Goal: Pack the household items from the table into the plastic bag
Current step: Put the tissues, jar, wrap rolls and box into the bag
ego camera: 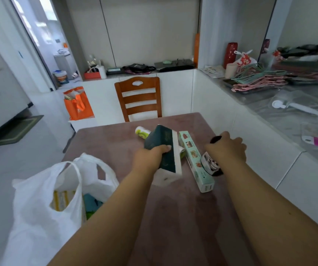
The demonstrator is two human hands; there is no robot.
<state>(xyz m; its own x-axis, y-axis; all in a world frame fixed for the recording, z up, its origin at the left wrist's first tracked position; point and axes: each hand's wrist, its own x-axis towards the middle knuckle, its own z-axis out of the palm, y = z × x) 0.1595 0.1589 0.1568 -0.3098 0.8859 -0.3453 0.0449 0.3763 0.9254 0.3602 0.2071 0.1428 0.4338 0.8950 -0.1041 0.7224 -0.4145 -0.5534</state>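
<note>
**Both hands on items, bag waiting at left**

Left hand (pixel 150 156) clamped round a dark green and white rectangular box (pixel 165 150), tilted, lower end near the mauve table (pixel 173 217). Right hand (pixel 229 148) closed over a black-and-white panda-print item (pixel 210 166); exact grip hidden. Between them, flat on the table, a long mint-green cardboard box (pixel 196 162). Behind, a small white and green roll (pixel 142 132). At the table's near left edge, an open white plastic bag (pixel 44 208), partly filled.
</note>
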